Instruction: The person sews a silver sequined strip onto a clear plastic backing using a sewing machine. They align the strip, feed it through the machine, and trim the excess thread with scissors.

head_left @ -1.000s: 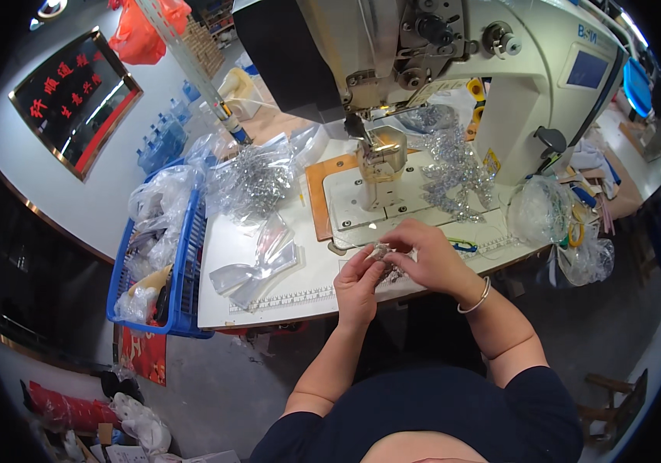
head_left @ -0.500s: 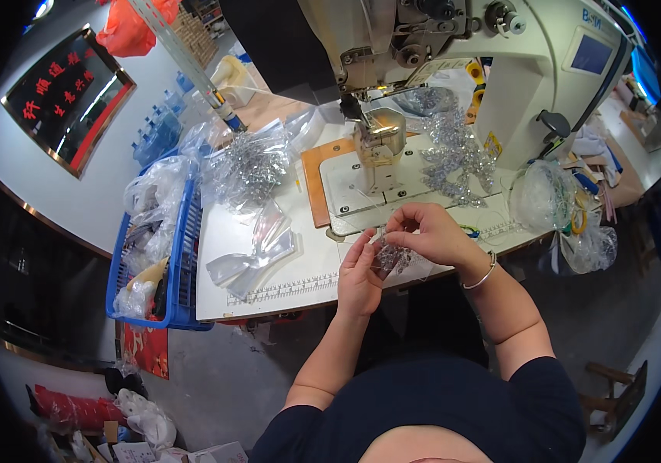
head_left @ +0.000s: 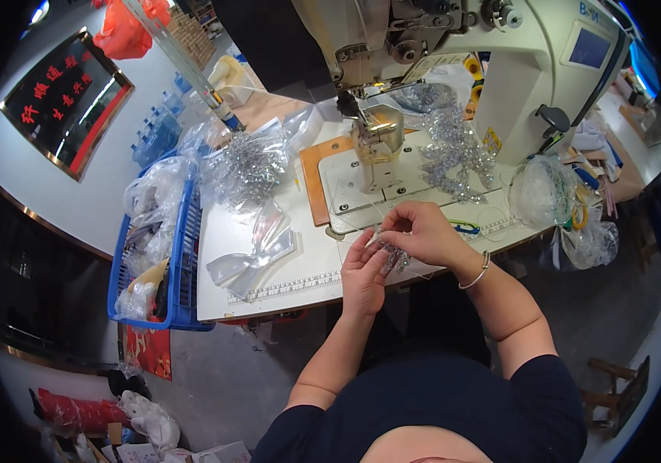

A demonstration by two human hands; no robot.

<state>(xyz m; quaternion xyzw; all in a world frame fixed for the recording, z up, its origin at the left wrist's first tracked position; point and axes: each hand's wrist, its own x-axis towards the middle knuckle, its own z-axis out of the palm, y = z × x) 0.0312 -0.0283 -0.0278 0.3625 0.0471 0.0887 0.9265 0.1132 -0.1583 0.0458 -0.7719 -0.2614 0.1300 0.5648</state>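
Just past the front edge of the table, my left hand [head_left: 363,272] and my right hand [head_left: 421,234] meet around a small silvery, glittering piece [head_left: 397,261]. Both hands have their fingers pinched on it; the fingers partly cover it, so its exact kind is unclear. Behind the hands stands a sewing machine [head_left: 380,147] with a post under its needle. A glittering silver heap [head_left: 460,158] lies on the machine bed to the right. On the left of the table sit clear plastic pieces [head_left: 257,255] and a bunch of shiny silver pieces in plastic [head_left: 249,170].
A blue basket [head_left: 191,297] filled with plastic bags stands against the table's left side. Green-handled snips [head_left: 465,228] lie right of my hands, near a ruler strip [head_left: 292,287] along the front edge. A clear plastic bundle [head_left: 542,191] sits at the right end. A wooden stool [head_left: 612,390] stands lower right.
My fingers have shifted slightly on the glittering piece, and my right hand has moved a little. More of the green-handled snips shows now.
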